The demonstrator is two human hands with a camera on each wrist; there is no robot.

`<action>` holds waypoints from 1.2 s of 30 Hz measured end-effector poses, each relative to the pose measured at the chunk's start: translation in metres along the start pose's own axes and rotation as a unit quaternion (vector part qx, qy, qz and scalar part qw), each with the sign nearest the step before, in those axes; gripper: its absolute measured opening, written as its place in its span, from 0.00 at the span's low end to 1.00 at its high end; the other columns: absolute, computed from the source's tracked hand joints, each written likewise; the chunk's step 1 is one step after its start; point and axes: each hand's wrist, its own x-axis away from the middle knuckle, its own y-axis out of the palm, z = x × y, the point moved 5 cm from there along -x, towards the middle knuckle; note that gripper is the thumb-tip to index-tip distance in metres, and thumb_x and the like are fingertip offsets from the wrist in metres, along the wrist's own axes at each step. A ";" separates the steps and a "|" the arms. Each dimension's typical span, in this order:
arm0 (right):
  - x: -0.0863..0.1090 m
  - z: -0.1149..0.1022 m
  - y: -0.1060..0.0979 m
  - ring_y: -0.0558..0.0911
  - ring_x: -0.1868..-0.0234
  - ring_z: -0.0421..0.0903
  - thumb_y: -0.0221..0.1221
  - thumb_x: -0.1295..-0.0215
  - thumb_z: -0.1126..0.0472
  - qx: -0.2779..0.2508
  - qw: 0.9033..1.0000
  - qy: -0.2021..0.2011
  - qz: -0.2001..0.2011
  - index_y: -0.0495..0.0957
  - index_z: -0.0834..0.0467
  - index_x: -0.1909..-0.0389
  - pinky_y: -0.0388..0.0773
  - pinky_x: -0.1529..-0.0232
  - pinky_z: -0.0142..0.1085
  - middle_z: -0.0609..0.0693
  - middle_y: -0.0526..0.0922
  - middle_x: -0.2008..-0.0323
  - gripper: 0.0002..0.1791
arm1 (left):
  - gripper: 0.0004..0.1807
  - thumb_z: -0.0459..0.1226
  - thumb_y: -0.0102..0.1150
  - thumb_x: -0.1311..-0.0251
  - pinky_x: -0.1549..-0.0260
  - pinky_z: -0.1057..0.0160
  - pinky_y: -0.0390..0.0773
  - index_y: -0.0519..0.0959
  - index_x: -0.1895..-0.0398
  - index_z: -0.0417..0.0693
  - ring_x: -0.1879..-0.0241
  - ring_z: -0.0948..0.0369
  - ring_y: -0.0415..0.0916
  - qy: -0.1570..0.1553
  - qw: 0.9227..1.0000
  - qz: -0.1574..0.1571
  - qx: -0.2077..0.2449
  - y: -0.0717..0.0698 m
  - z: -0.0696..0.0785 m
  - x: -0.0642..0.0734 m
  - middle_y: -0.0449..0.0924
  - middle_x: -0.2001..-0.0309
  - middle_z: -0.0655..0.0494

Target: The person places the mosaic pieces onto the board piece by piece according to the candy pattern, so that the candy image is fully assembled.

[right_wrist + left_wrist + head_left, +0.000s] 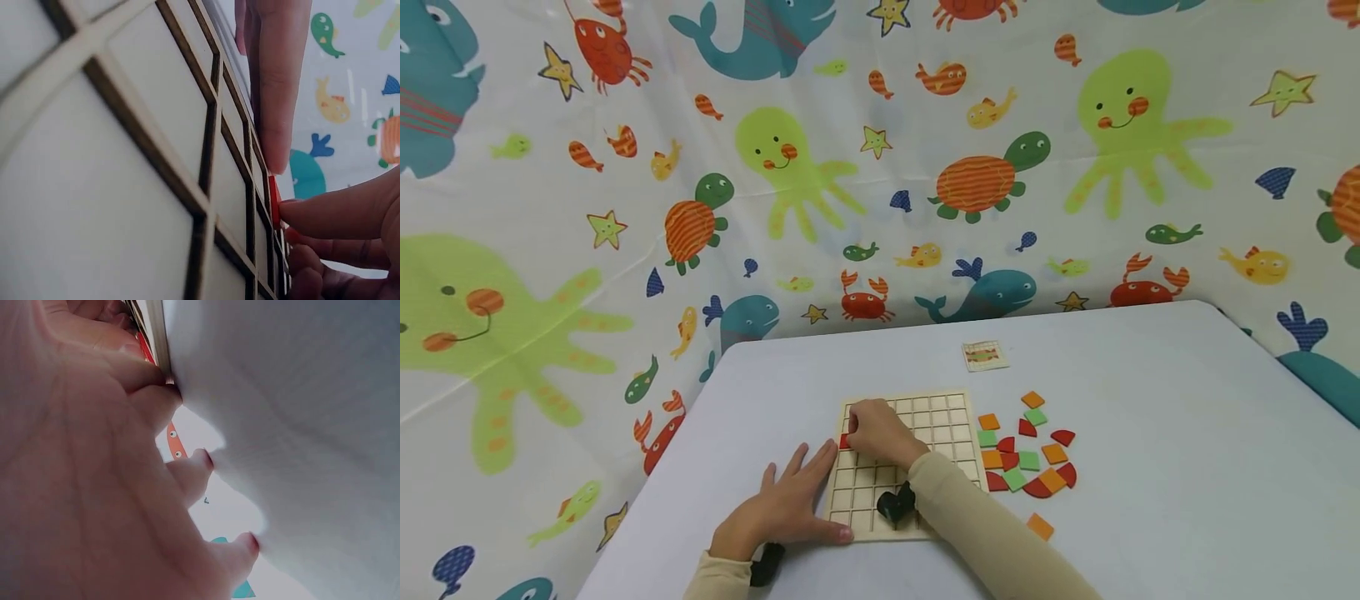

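Note:
A square wooden grid board (942,418) lies on the white table. At its left edge my right hand (880,432) has its fingers curled down at a small red tile (844,442). In the right wrist view the thumb (337,209) touches this red tile (274,203), which sits at the grid's edge; the hand partly hides it. My left hand (782,510) rests spread on the table against the board's left side, its thumb by the near left corner. In the left wrist view the left fingers (194,478) are straight and apart, touching the tabletop.
Loose orange (1055,453), green (1029,460) and red (1063,437) flat pieces lie scattered right of the board. A small pattern card (985,356) lies beyond the board. A patterned sea-animal curtain (880,183) hangs behind the table (1187,433).

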 end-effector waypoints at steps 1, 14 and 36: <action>0.000 0.000 -0.001 0.71 0.75 0.40 0.65 0.37 0.72 -0.003 1.000 0.000 -0.002 0.80 0.59 0.73 0.69 0.74 0.32 0.45 0.75 0.77 0.08 | 0.72 0.66 0.81 0.55 0.29 0.21 0.36 0.54 0.12 0.48 0.16 0.39 0.39 0.000 1.000 0.000 0.002 0.000 0.000 0.001 0.52 0.14 0.50; 0.017 0.013 -0.089 0.87 0.59 0.57 0.59 0.19 0.58 -0.114 0.993 0.005 0.027 0.86 0.64 0.51 0.83 0.59 0.42 0.54 0.86 0.59 0.13 | 0.71 0.67 0.79 0.53 0.28 0.21 0.36 0.52 0.12 0.48 0.16 0.39 0.38 0.011 1.000 -0.002 -0.001 -0.004 0.000 -0.001 0.50 0.14 0.51; 0.074 0.094 -0.188 0.71 0.33 0.69 0.64 0.23 0.55 -0.020 0.996 0.080 0.028 0.68 0.64 0.23 0.76 0.37 0.63 0.71 0.68 0.27 0.34 | 0.71 0.65 0.80 0.52 0.29 0.20 0.36 0.51 0.12 0.46 0.16 0.39 0.38 0.019 1.000 -0.003 0.011 -0.003 -0.001 0.001 0.50 0.14 0.50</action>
